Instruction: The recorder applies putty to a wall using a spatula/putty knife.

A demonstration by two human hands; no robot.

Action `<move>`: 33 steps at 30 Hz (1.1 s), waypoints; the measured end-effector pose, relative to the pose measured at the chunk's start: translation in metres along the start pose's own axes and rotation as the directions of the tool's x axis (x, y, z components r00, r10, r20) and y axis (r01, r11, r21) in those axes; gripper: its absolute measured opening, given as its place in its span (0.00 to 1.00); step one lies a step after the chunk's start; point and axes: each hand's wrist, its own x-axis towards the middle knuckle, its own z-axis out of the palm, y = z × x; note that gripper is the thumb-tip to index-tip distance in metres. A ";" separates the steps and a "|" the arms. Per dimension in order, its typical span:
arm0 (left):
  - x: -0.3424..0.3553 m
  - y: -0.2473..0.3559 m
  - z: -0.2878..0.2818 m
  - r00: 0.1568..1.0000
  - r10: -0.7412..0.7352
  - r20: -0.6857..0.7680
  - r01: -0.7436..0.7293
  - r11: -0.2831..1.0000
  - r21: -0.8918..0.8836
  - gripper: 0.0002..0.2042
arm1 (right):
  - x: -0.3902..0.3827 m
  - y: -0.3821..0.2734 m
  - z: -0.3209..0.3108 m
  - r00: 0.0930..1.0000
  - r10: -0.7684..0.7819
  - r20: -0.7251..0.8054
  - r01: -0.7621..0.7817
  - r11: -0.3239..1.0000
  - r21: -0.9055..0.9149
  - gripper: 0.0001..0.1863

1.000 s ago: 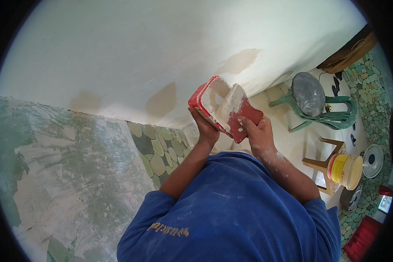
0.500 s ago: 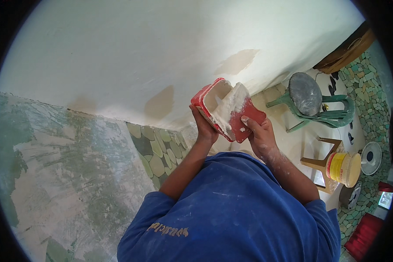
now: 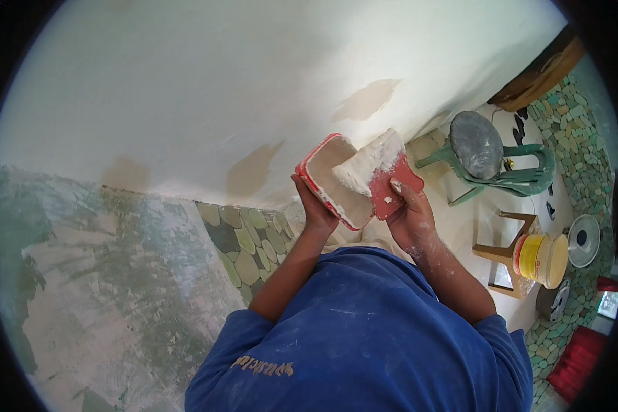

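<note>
Left fingers [image 3: 306,196] grip red-rimmed rectangular container [image 3: 328,163]; right fingers [image 3: 409,195] grip paste-coated red scraper [image 3: 390,182], shifted rightward, exposing more interior.

Spreads as a pale floor [image 3: 452,226] beneath a green plastic chair [image 3: 527,181] with a round grey disc [image 3: 476,145] apparently resting on its seat, a tan stool [image 3: 498,256] topped by a yellow bucket [image 3: 541,259], and some small dark items [image 3: 518,125].
</note>
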 end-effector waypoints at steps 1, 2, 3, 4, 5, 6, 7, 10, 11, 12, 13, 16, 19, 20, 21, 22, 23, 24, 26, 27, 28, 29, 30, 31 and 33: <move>0.000 -0.001 0.005 0.999 0.020 -0.041 -0.017 0.998 0.063 0.41 | 0.001 -0.001 -0.003 1.000 0.003 0.001 -0.003 1.000 0.027 0.19; 0.000 -0.001 0.011 0.996 0.039 -0.075 -0.029 0.991 0.129 0.42 | 0.003 -0.003 -0.006 1.000 0.001 0.001 -0.001 0.998 0.056 0.20; 0.002 -0.004 0.004 0.996 0.011 -0.083 -0.005 0.997 0.081 0.39 | 0.005 -0.003 -0.010 1.000 -0.015 -0.013 0.016 0.998 0.069 0.20; 0.007 -0.006 0.000 0.997 -0.009 -0.074 0.016 0.996 0.093 0.39 | 0.007 -0.002 -0.013 1.000 -0.005 -0.012 0.006 0.996 0.086 0.21; 0.012 -0.009 -0.006 1.000 -0.010 -0.017 0.011 0.996 0.091 0.36 | 0.010 -0.002 -0.018 1.000 0.009 -0.010 -0.008 0.994 0.104 0.21; 0.016 -0.011 -0.014 0.999 -0.009 0.038 0.005 0.996 0.088 0.33 | 0.011 -0.002 -0.023 1.000 -0.001 -0.020 0.004 0.993 0.119 0.21; 0.022 -0.016 -0.030 0.998 -0.006 0.070 -0.001 0.994 0.108 0.28 | 0.012 -0.002 -0.028 1.000 0.013 -0.005 -0.012 0.990 0.143 0.22; 0.027 -0.029 -0.034 0.989 -0.139 0.059 0.137 0.990 0.041 0.27 | 0.019 -0.011 -0.050 1.000 0.016 -0.011 -0.013 0.975 0.222 0.24; 0.033 -0.034 -0.047 0.996 -0.085 -0.008 0.085 0.976 0.200 0.30 | 0.023 -0.014 -0.059 1.000 0.009 -0.023 -0.004 0.972 0.236 0.25; 0.035 -0.038 -0.043 0.995 -0.096 -0.008 0.095 0.973 0.211 0.30 | 0.029 -0.019 -0.072 0.999 0.002 -0.041 0.009 0.968 0.251 0.25; 0.038 -0.042 -0.040 0.986 -0.165 0.029 0.159 0.976 0.151 0.31 | 0.036 -0.028 -0.084 0.999 -0.001 -0.048 0.014 0.964 0.265 0.25; 0.046 -0.047 -0.037 0.969 -0.240 0.064 0.232 0.966 0.111 0.35 | 0.059 -0.049 -0.122 0.995 -0.044 -0.093 0.066 0.965 0.255 0.24; 0.050 -0.035 -0.048 0.924 -0.384 0.006 0.383 0.923 0.036 0.36 | 0.097 -0.062 -0.171 0.972 -0.133 -0.192 0.156 0.982 0.110 0.17; 0.051 -0.038 -0.039 0.919 -0.395 -0.003 0.395 0.918 0.046 0.36 | 0.116 -0.060 -0.196 0.970 -0.130 -0.204 0.157 0.980 0.123 0.17; 0.051 -0.040 -0.022 0.911 -0.403 0.083 0.405 0.914 -0.006 0.36 | 0.137 -0.054 -0.224 0.944 -0.166 -0.285 0.186 0.982 0.044 0.16; 0.048 -0.039 -0.007 0.904 -0.393 0.167 0.407 0.912 -0.056 0.36 | 0.163 -0.044 -0.244 0.915 -0.199 -0.351 0.199 0.979 -0.035 0.14; 0.043 -0.035 -0.002 0.908 -0.409 0.088 0.417 0.905 -0.089 0.33 | 0.192 -0.032 -0.257 0.919 -0.186 -0.348 0.191 0.981 -0.019 0.14; 0.038 -0.031 0.003 0.912 -0.402 0.076 0.408 0.910 -0.079 0.33 | 0.224 -0.022 -0.268 0.885 -0.179 -0.430 0.174 0.983 -0.051 0.13; 0.026 -0.024 0.006 0.933 -0.359 0.004 0.356 0.925 -0.131 0.30 | 0.284 -0.003 -0.273 0.828 -0.222 -0.515 0.206 0.975 -0.090 0.13; 0.020 -0.019 -0.002 0.953 -0.290 -0.087 0.282 0.955 -0.093 0.28 | 0.314 0.006 -0.268 0.804 -0.274 -0.527 0.261 0.960 -0.100 0.13; 0.022 -0.026 -0.006 0.936 -0.341 -0.090 0.333 0.939 -0.090 0.28 | 0.344 0.016 -0.302 0.743 -0.369 -0.558 0.352 0.925 -0.143 0.13; 0.021 -0.027 -0.013 0.947 -0.248 -0.204 0.271 0.958 0.096 0.24 | 0.371 0.025 -0.328 0.676 -0.469 -0.567 0.437 0.876 -0.203 0.14; 0.023 -0.027 -0.018 0.948 -0.107 -0.300 0.199 0.934 0.296 0.19 | 0.393 0.034 -0.323 0.546 -0.579 -0.606 0.339 0.814 -0.472 0.16; 0.016 -0.033 0.008 0.969 -0.190 -0.159 0.207 0.973 0.098 0.25 | 0.405 0.044 -0.273 0.479 -0.552 -0.683 0.161 0.820 -0.550 0.16; 0.007 -0.023 0.004 0.977 -0.109 -0.182 0.143 0.972 0.188 0.25 | 0.395 0.052 -0.185 0.472 -0.567 -0.675 0.185 0.812 -0.553 0.16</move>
